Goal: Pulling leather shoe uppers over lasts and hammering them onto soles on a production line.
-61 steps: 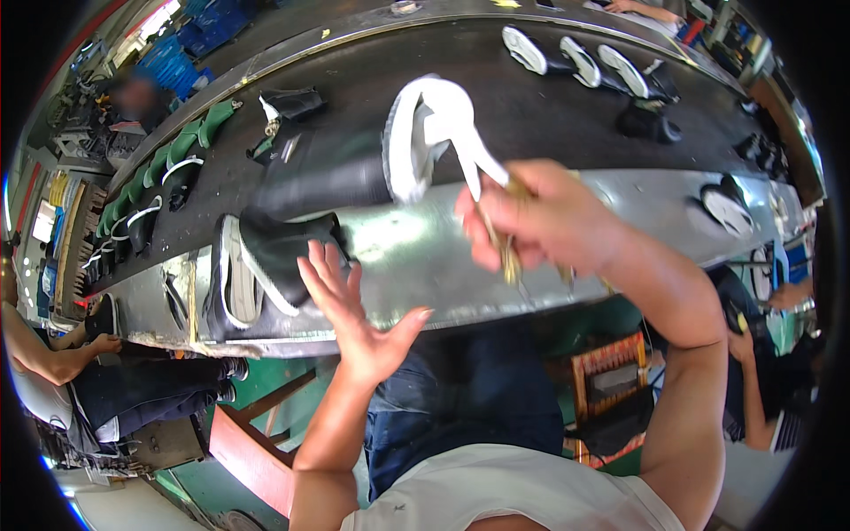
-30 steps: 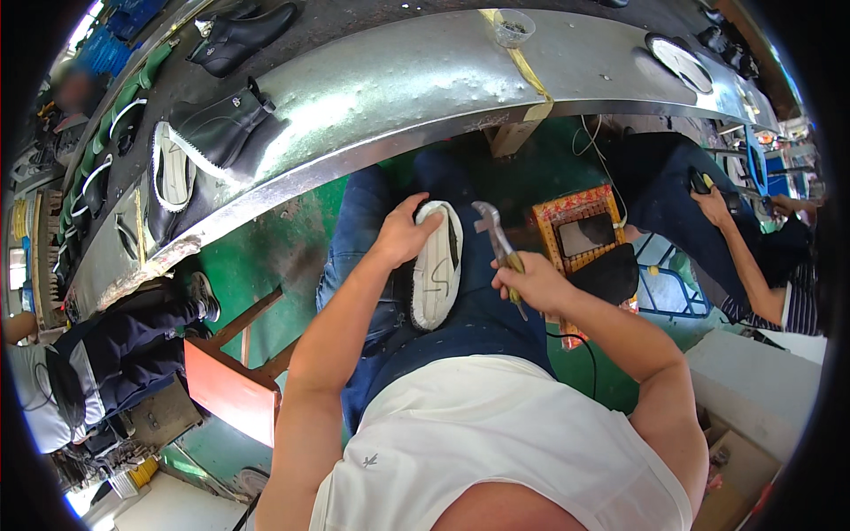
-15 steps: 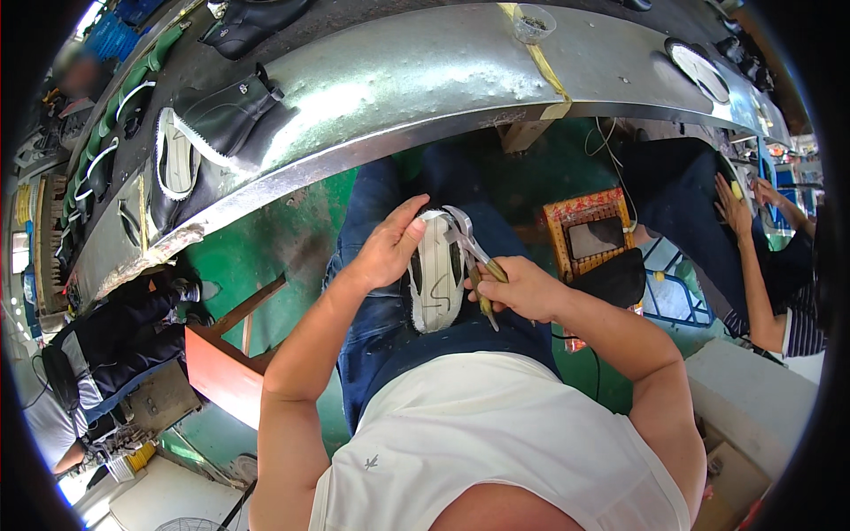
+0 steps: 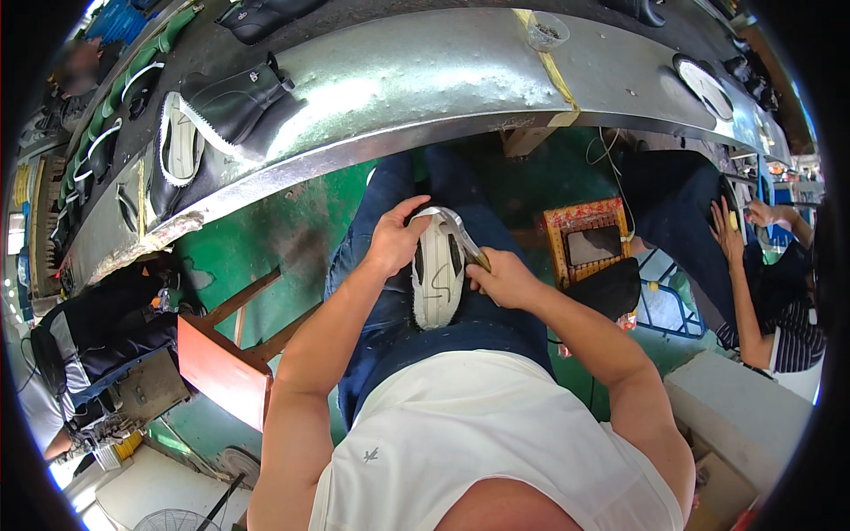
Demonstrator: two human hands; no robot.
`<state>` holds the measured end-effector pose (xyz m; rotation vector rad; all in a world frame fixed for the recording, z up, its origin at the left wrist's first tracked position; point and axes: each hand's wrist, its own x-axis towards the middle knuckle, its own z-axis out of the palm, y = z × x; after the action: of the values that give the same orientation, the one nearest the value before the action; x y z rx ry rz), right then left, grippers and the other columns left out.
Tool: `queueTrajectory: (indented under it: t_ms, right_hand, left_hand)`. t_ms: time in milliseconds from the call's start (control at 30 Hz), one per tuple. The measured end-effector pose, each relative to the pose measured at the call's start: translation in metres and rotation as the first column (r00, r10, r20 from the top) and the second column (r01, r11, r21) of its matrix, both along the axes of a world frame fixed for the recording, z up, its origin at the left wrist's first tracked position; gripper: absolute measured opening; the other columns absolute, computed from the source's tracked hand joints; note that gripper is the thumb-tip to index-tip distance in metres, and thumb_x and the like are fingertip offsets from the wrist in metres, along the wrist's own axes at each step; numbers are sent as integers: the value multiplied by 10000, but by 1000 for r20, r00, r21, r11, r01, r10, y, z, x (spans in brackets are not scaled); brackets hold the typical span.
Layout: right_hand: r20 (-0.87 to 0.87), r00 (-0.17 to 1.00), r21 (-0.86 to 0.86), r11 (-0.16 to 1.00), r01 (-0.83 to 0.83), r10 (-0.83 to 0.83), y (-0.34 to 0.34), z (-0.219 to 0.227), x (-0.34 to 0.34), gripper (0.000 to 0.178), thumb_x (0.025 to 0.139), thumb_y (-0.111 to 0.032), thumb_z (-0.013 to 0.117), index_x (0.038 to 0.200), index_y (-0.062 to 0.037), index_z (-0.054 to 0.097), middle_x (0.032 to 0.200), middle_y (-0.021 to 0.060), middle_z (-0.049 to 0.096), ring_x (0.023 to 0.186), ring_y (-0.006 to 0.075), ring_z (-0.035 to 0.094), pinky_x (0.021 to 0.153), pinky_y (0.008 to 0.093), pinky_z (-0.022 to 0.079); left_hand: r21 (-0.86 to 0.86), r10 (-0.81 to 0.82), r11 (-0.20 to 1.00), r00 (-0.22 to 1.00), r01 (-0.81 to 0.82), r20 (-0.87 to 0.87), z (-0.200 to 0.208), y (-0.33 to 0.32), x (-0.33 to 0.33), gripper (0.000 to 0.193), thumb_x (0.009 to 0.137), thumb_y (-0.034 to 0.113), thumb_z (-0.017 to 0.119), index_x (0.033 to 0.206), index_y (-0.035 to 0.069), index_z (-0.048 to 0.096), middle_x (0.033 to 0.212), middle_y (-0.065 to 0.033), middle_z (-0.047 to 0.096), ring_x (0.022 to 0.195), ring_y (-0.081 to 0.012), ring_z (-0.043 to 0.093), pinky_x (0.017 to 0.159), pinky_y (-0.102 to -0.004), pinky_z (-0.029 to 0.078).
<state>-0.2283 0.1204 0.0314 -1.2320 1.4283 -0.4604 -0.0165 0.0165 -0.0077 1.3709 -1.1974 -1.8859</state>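
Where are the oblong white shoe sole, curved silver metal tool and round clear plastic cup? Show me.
Oblong white shoe sole [image 4: 437, 276], head view: middle.
Curved silver metal tool [image 4: 461, 234], head view: metal arm.
Round clear plastic cup [image 4: 550, 42], head view: wall.

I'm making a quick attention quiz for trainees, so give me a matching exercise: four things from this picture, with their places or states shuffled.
Things:
1. Shoe
2. Pliers
3. Clear cup
4. Left hand

Places or states:
A. On the metal bench, by a yellow strip
B. Holding the shoe near its far end
C. Sole up, over the lap
D. In the right hand

Pairs: 1-C, 2-D, 3-A, 4-B
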Motion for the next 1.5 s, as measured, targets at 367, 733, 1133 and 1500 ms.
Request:
queueTrajectory:
  t_ms: [367, 733, 1133, 1500]
  right_hand:
    - [365, 824, 10, 887, 462, -434, -26, 11, 28, 393, 1052, -364, 541, 1177, 4, 596, 958, 108, 658, 893, 143, 618, 810, 314, 498]
    - [153, 963, -327, 908, 261, -222, -35, 26, 21, 512, 979, -416, 650, 1199, 38, 559, 971, 197, 682, 923, 305, 687, 847, 387, 520]
    - [-86, 990, -244, 966, 87, -111, -29, -13, 18, 445, 854, -240, 762, 1134, 39, 558, 946, 130, 671, 870, 238, 666, 793, 392, 531]
    - [-135, 989, 20, 998, 64, -61, -3, -12, 6, 496, 751, -84, 705, 1186, 62, 517, 902, 134, 647, 732, 186, 660, 642, 315, 534]
  left_hand:
    - [-612, -127, 790, 986, 38, -103, 90, 80, 12, 717, 857, -112, 498, 1540, -25, 298, 1615, -204, 299, 1501, -316, 310, 1221, -408, 240]
    - [-650, -185, 702, 956, 291, 227, 97, 75, 20, 687, 932, -66, 513, 1565, -9, 252, 1626, -208, 279, 1509, -339, 284, 1217, -382, 229]
    - [-198, -33, 975, 949, 100, 314, 12, 87, 35, 681, 964, 230, 623, 1524, -39, 344, 1383, -295, 558, 1325, -394, 530, 1119, -390, 401]
    - [158, -173, 968, 974, 196, -147, 17, 80, 33, 976, 749, -126, 553, 1625, 71, 169, 1514, -124, 476, 1370, -194, 484, 1136, -289, 361]
